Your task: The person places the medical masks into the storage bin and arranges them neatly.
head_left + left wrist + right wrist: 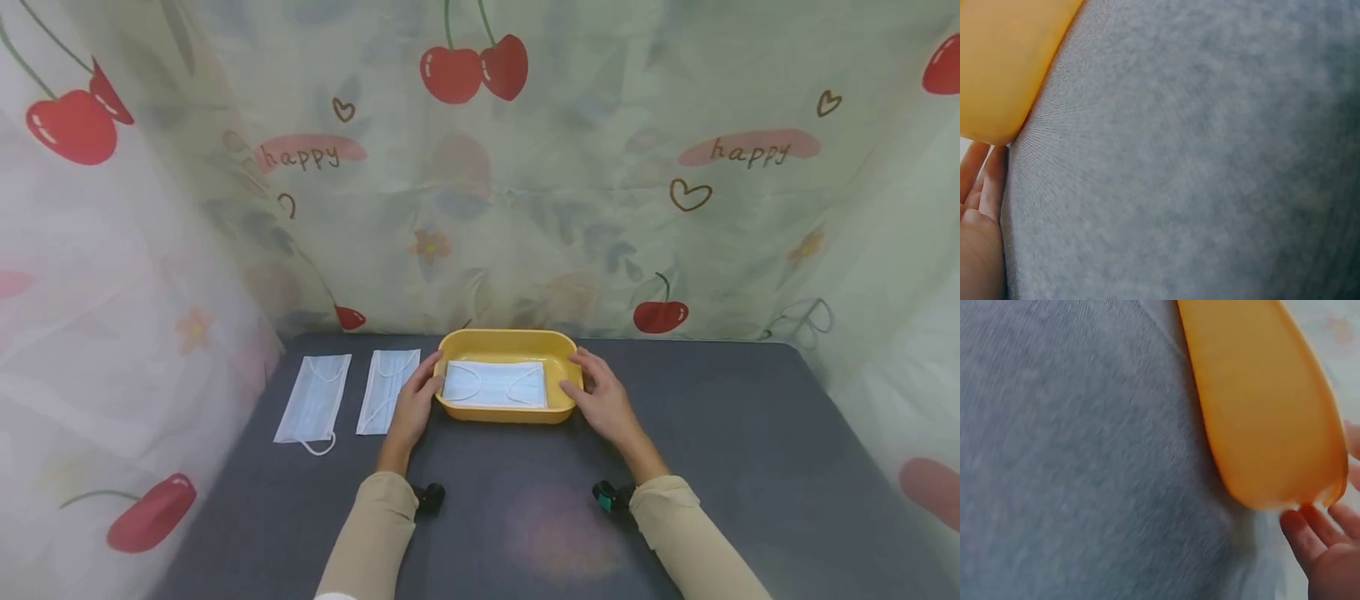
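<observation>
A yellow tray [506, 336] stands on the dark grey table [750, 433] with one pale blue face mask [495, 385] lying flat inside it. My left hand [412, 408] lies against the tray's left side, fingers fairly straight and touching the rim. On the opposite side, my right hand [600, 396] rests its relaxed fingers on the right rim. The left wrist view shows the tray [1004, 62] above my left hand's fingers [979, 219]. In the right wrist view the tray's end [1260, 412] sits just above my right hand's fingertips [1329, 550].
Two more face masks [313, 398] [386, 390] lie side by side on the table left of the tray; the nearer one is partly under my left hand. A cherry-print curtain [480, 183] closes off the back and both sides.
</observation>
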Action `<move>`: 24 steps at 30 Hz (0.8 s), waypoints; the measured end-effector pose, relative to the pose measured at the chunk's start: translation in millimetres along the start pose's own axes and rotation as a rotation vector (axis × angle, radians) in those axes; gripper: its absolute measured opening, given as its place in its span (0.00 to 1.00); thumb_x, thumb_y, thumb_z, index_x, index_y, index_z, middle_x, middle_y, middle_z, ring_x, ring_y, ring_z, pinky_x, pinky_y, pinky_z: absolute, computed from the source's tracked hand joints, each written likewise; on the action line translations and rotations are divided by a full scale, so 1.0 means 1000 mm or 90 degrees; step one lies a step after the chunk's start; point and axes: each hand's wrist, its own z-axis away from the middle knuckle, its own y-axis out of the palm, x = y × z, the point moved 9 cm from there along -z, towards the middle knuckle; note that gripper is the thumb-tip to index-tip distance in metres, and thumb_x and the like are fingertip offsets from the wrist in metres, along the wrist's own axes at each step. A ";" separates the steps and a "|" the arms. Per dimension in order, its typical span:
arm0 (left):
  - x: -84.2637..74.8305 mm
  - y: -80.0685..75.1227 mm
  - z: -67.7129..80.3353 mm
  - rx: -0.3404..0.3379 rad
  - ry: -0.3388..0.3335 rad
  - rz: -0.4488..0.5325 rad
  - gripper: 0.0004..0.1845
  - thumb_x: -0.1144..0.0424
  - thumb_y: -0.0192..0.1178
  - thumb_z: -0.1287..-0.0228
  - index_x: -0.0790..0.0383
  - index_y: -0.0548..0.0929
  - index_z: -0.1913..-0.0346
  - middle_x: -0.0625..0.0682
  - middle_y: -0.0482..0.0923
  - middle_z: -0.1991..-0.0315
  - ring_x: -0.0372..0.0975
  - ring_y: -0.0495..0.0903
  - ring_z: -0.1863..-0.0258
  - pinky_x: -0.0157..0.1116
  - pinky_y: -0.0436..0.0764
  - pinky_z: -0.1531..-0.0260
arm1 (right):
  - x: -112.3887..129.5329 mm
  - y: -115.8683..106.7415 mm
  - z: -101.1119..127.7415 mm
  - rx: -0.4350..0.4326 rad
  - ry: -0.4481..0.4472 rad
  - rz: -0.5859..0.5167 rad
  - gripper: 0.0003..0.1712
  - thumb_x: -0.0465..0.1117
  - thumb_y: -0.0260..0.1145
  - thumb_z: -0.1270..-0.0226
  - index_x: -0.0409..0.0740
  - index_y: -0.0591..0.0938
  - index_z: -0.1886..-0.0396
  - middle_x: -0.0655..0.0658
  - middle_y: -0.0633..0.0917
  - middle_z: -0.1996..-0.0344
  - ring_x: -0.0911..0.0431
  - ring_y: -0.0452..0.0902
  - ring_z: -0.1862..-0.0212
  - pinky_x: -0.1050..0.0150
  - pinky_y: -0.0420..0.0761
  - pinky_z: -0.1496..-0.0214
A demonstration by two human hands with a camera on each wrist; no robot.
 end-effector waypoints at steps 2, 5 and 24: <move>-0.001 -0.001 0.000 -0.003 -0.001 -0.002 0.23 0.53 0.53 0.23 0.37 0.73 0.29 0.48 0.71 0.26 0.45 0.67 0.24 0.52 0.61 0.22 | -0.005 0.001 0.000 0.009 0.005 -0.003 0.31 0.42 0.68 0.29 0.39 0.73 0.29 0.38 0.63 0.21 0.39 0.67 0.25 0.43 0.72 0.27; 0.000 0.000 0.000 0.004 -0.005 -0.001 0.23 0.52 0.52 0.23 0.36 0.72 0.28 0.47 0.70 0.25 0.45 0.66 0.24 0.52 0.60 0.21 | -0.014 0.001 0.000 0.016 0.030 0.004 0.31 0.44 0.67 0.28 0.41 0.73 0.28 0.38 0.64 0.21 0.40 0.68 0.26 0.43 0.70 0.25; -0.010 0.001 0.000 0.029 0.003 0.003 0.25 0.61 0.51 0.22 0.47 0.72 0.26 0.64 0.77 0.35 0.51 0.74 0.36 0.50 0.69 0.30 | -0.039 0.009 0.003 0.116 0.088 -0.081 0.28 0.51 0.57 0.21 0.53 0.69 0.26 0.41 0.59 0.19 0.43 0.49 0.17 0.41 0.55 0.18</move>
